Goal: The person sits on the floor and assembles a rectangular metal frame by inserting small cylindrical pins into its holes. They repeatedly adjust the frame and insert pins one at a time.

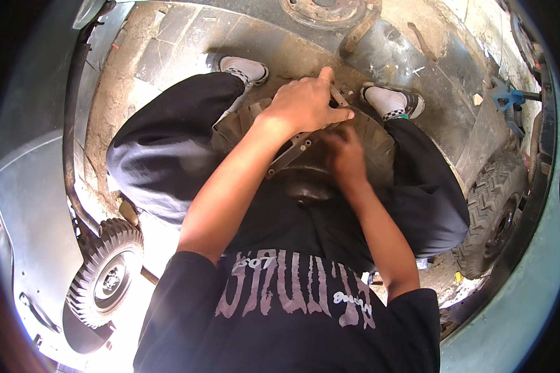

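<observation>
Between my spread legs lies a tyre with chunky tread blocks and a dark, rounded centre. A flat metal bar with bolts or nuts on it slants across the tyre. My left hand is on the bar's upper part, its index finger and thumb sticking out while its other fingers are hidden beneath. Close below it, my right hand is over the tyre's centre, smeared by motion. Whether it holds anything does not show.
Beyond my feet, a rusty round wheel part and a curved metal piece lie on the stained floor. A blue tool is at the right. Wheels stand at the left and right, beside pale green vehicle panels.
</observation>
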Available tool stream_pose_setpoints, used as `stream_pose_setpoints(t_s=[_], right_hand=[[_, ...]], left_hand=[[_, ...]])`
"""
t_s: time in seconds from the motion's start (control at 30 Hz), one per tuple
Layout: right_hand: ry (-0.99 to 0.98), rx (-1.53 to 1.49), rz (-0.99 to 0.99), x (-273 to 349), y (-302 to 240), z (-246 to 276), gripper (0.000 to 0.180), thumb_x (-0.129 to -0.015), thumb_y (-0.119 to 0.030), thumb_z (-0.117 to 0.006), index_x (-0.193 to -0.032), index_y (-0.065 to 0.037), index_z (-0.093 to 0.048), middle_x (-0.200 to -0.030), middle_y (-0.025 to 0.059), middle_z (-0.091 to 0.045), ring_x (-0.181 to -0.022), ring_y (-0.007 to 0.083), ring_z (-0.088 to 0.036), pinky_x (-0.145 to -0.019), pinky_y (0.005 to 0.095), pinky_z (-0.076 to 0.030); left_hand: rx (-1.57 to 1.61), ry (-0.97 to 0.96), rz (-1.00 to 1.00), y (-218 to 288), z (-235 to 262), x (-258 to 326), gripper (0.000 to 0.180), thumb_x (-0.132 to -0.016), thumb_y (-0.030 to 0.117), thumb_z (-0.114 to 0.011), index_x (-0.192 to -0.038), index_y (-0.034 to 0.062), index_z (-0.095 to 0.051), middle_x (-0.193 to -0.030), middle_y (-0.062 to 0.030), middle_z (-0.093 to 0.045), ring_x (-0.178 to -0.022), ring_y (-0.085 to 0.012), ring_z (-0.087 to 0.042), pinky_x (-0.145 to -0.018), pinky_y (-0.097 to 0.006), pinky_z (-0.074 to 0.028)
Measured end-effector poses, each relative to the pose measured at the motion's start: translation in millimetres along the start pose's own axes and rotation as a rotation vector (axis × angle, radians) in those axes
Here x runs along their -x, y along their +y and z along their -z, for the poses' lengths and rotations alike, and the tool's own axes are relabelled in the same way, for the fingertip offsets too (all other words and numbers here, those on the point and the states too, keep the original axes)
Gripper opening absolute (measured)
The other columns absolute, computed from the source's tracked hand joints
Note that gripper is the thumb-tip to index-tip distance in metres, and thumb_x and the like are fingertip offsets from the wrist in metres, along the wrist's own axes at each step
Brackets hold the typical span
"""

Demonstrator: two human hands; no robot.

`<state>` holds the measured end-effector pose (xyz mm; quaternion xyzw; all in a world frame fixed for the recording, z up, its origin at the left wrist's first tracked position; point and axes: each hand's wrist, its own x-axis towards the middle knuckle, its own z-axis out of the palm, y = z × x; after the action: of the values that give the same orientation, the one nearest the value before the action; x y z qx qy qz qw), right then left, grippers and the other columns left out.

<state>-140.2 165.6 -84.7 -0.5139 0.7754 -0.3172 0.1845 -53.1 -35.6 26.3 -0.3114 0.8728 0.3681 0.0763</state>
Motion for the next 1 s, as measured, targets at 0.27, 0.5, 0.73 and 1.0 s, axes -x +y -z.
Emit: stream_pose_setpoints(t_s=[0.27, 0.5, 0.73, 1.0], right_hand=[[-0.018, 0.060, -0.007, 2, -2, 5, 0.042, -0.084, 0.007, -0.067, -0.117, -0.011, -0.083, -0.113, 0.0191, -0.067, -0.099, 0.0424, -0.072, -0.089, 0.0503, -0.060], [-0.076, 0.033, 0.028, 16, -7, -4, 0.045, -0.084, 0.002, -0.069, -0.123, -0.016, -0.081, -0.113, 0.0190, -0.066, -0.094, 0.0433, -0.072, -0.083, 0.0517, -0.061], [0.026, -0.095, 0.115, 19, -12, -13, 0.037, -0.081, 0.006, -0.069, -0.111, -0.011, -0.084, -0.100, 0.0207, -0.068, -0.092, 0.0420, -0.070, -0.081, 0.0524, -0.058], [0.028, -0.044, 0.186, 8, -9, -7, 0.023, -0.083, 0.002, -0.076, -0.103, -0.006, -0.084, -0.093, 0.0214, -0.071, -0.087, 0.0422, -0.070, -0.081, 0.0519, -0.059]], left_hand=[[-0.008, 0.000, 0.010, 2, 2, 1, 0.101, -0.089, 0.067, -0.079, -0.145, -0.0113, -0.049, -0.119, -0.0393, -0.072, -0.120, -0.0523, -0.070, -0.104, -0.057, -0.055], [-0.029, 0.053, 0.003, 2, -2, 2, 0.097, -0.089, 0.064, -0.081, -0.143, -0.0103, -0.049, -0.111, -0.0388, -0.074, -0.114, -0.0533, -0.072, -0.101, -0.057, -0.056], [0.003, -0.051, 0.087, 11, 7, -2, 0.093, -0.088, 0.060, -0.083, -0.146, -0.0058, -0.052, -0.126, -0.0338, -0.074, -0.125, -0.0497, -0.069, -0.109, -0.054, -0.055], [-0.026, 0.058, 0.046, 1, 0, -6, 0.096, -0.081, 0.065, -0.087, -0.138, -0.0048, -0.056, -0.115, -0.0354, -0.075, -0.117, -0.0508, -0.072, -0.103, -0.055, -0.056]])
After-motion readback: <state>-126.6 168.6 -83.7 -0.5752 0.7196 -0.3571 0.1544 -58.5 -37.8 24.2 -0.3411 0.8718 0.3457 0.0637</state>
